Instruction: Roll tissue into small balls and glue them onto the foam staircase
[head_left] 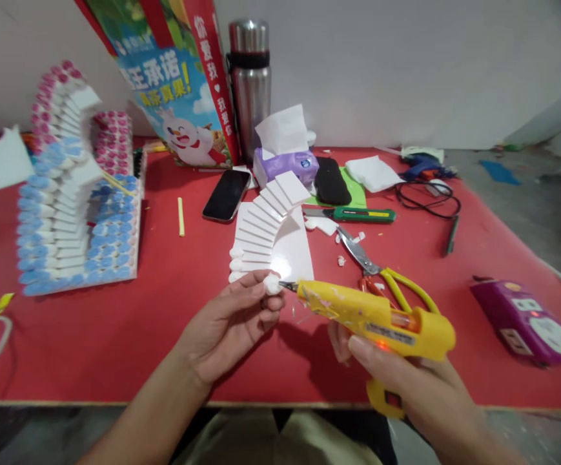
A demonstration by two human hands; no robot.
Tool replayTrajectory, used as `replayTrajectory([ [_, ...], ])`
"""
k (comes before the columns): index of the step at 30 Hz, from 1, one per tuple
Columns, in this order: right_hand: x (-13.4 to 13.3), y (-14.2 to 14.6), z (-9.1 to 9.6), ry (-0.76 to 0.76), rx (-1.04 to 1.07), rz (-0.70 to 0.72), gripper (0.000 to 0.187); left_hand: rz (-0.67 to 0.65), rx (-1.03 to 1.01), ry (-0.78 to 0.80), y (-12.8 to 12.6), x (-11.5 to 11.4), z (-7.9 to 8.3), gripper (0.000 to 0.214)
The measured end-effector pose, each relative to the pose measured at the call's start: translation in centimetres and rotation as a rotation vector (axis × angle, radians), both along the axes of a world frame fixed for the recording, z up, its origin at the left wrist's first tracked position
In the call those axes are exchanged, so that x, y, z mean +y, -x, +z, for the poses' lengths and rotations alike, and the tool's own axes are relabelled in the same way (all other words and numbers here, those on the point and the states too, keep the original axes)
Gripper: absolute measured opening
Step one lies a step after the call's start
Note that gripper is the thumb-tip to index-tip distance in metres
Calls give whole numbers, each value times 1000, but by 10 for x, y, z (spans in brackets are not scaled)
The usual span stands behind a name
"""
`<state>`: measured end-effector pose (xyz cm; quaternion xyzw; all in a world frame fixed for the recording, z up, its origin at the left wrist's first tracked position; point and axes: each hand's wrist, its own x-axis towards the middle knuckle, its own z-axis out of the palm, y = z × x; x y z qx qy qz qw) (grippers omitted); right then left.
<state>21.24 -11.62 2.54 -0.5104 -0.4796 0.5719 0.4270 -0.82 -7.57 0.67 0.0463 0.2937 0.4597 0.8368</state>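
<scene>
Between the thumb and fingers of my left hand (234, 316) is a small white rounded piece (272, 284). My right hand (401, 381) is wrapped round a yellow hot glue gun (357, 313) with an orange light glowing on it. The gun's metal nozzle (288, 285) meets the white piece or is very close to it. Just behind my left hand stands a white curved staircase model (265, 219) on a white base board (299, 252). A few similar white rounded pieces (236, 258) line its left edge.
Scissors (372, 265) and a green utility knife (362, 214) lie behind the glue gun. Blue (50, 226) and pink (55, 103) decorated staircase models stand left. A phone (226, 194), purple tissue pack (285, 166), steel flask (251, 90) and purple pack (527, 316) share the red table (164, 342).
</scene>
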Motion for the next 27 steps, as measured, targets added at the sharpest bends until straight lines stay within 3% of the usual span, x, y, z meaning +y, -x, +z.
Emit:
replayTrajectory([
  [8,1,-1,6,-10,-27,60,18,14,6,-9,0,0,-2,19],
  [27,6,4,12,-50,-36,12,23,41,2,7,-2,2,-1,17],
])
